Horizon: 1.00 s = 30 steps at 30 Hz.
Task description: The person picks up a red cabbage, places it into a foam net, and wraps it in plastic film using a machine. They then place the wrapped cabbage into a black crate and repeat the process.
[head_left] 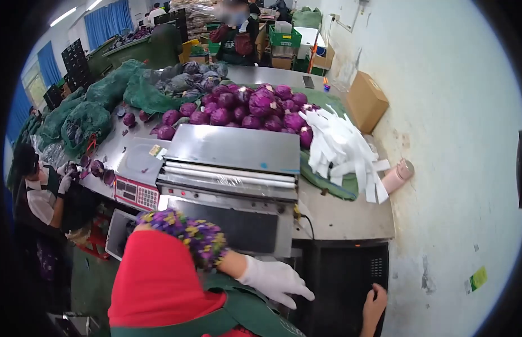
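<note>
The left hand (pixel 270 278), in a white glove, reaches out over the near left side of a black crate (pixel 345 267), its fingers loosely spread and holding nothing that shows. The right hand (pixel 374 306) is bare, its fingers half curled at the crate's right side; whether they touch the rim or grip anything, I cannot tell. The crate lies between and beyond the two sets of fingers, with the pale wall (pixel 440 224) close on its right. Up and to the left of the gloved fingers, the wrapping machine (pixel 233 149) takes up the near side of the metal table (pixel 351 216), and a black cable (pixel 310 223) curls down beside it, above the crate. Farther left of those fingers is a scale with a red panel (pixel 136 194), and below it a grey bin (pixel 119 233), partly hidden by the left arm. Beyond the machine, purple cabbages (pixel 261 104) are heaped, with green mesh bags (pixel 87 121) to their left. Straight beyond the crate from the right fingers, white strips (pixel 339 146) hang in a loose pile, a pink bottle (pixel 397 176) leaning just beside them and a cardboard box (pixel 366 102) farther back. Far left, another person (pixel 45 194) holds what looks like a cabbage.
</note>
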### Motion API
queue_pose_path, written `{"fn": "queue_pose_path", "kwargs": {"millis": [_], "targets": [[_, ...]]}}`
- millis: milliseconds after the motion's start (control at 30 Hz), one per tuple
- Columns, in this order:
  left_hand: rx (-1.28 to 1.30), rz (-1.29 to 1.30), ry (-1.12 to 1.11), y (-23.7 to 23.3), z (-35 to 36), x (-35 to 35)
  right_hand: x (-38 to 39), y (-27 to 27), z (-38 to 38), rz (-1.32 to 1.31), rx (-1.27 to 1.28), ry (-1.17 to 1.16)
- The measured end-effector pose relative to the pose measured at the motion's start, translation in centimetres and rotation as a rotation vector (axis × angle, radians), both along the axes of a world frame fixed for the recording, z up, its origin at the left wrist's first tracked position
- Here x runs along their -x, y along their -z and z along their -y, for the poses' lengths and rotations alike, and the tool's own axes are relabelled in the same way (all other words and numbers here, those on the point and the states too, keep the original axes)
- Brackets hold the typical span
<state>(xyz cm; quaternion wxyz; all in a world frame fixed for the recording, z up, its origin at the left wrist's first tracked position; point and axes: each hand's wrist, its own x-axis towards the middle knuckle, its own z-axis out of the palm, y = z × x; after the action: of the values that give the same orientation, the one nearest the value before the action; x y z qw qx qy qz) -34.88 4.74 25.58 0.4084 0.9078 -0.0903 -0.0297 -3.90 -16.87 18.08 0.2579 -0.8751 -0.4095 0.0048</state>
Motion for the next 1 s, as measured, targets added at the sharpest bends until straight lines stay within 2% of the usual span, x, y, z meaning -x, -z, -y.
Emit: {"fn": "queue_pose_path", "kwargs": {"millis": [67,133,233,267,333,400,433,533,600,667,733,800,867,933,1000], "targets": [[0.045,-0.015,-0.242,-1.3,-2.6,6.0,0.7,-1.6,-4.9,-0.004,-0.039,-0.109],[0.073,0.028,-0.391,-1.2,-5.3,11.4,1.3,-2.1,-10.4,0.051,-0.122,-0.237],[0.029,-0.078,-0.544,-2.3,-9.1,18.0,3.9,-4.6,-19.2,0.104,-0.069,-0.369],[0.100,-0.137,-0.602,-3.5,-10.4,19.5,4.8,-5.3,-22.1,0.148,-0.063,-0.421],[0.114,-0.056,-0.715,-3.2,-13.1,21.5,5.9,-6.0,-27.5,0.124,-0.148,-0.519],[0.293,0.023,-0.870,-2.6,-16.1,22.3,7.1,-7.5,-32.5,0.203,-0.165,-0.602],[0.211,0.015,-0.887,-2.8,-18.0,22.4,7.3,-8.0,-34.9,0.212,-0.160,-0.628],[0.091,0.116,-1.065,-2.3,-23.7,21.0,7.0,-8.7,-41.4,0.257,-0.193,-0.700],[-0.211,0.178,-1.103,-2.1,-28.0,19.1,5.9,-7.9,-45.3,0.272,-0.141,-0.713],[-0.349,0.223,-1.186,-0.3,-33.3,16.3,5.1,-6.7,-49.0,0.287,-0.109,-0.733],[-0.615,0.177,-1.263,1.2,-38.4,12.9,4.5,-5.2,-52.4,0.355,0.015,-0.680],[-0.865,-0.017,-1.357,2.6,-42.8,8.6,5.1,-4.0,-54.6,0.366,-0.019,-0.677],[-0.947,-0.171,-1.344,4.3,-46.3,5.2,6.3,-2.7,-56.8,0.619,-0.115,-0.571],[-0.998,-0.224,-1.334,6.0,-48.8,2.7,6.3,-1.4,-58.9,0.660,-0.131,-0.575],[-1.021,-0.249,-1.328,7.0,-50.6,1.3,5.6,0.3,-60.6,0.774,0.026,-0.616]]}}
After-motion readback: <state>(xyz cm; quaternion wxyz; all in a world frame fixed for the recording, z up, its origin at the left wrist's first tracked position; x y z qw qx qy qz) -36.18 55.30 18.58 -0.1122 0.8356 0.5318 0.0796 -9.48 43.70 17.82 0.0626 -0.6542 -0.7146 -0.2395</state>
